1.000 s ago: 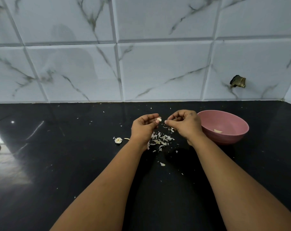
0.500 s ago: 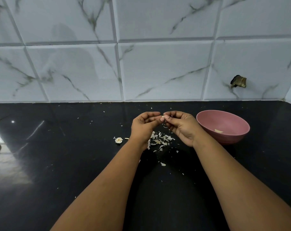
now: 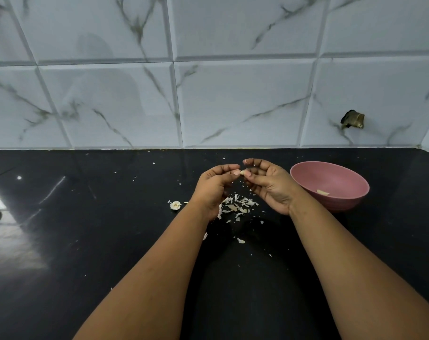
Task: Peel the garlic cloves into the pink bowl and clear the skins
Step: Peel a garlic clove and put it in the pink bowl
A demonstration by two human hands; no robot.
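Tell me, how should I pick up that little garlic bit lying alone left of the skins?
Pinch the garlic piece across its two sides with thumb and fingertip, coming straight down from above. It looks small and lumpy, and lies low on the black counter with bare counter all round, so nothing blocks a top pinch. A sideways scoop would likely just push it along.

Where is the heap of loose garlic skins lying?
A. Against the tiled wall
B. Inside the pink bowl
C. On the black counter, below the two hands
C: the garlic skins lie on the black counter, under the hands; the pink bowl holds only one pale piece.
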